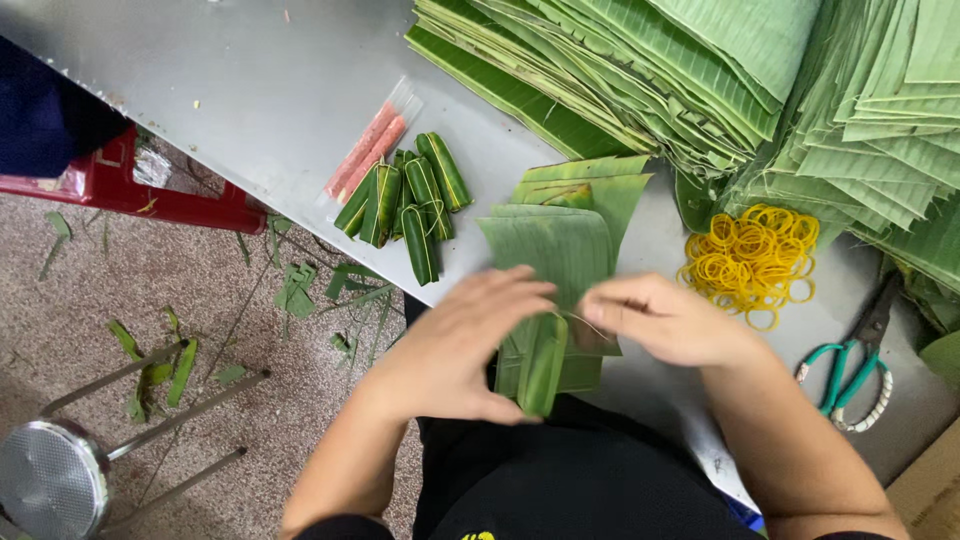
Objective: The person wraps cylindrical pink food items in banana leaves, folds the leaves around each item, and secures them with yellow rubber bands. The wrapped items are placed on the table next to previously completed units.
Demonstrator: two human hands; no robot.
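My left hand (465, 345) and my right hand (665, 318) together grip a small roll wrapped in green banana leaf (543, 365) at the near edge of the grey metal table (270, 90). The roll lies on a short stack of cut leaf pieces (560, 235). My fingers pinch the roll's upper end, where a thin yellow band seems to run. Several finished wrapped rolls (410, 200) lie in a heap to the left, next to pink sausage sticks in clear plastic (368, 150).
Large stacks of banana leaves (700, 70) fill the table's far right. A heap of yellow rubber bands (750, 262) and teal-handled scissors (850, 375) lie to the right. On the floor stand a red stool (150, 195) and a metal stool (60, 470), with leaf scraps.
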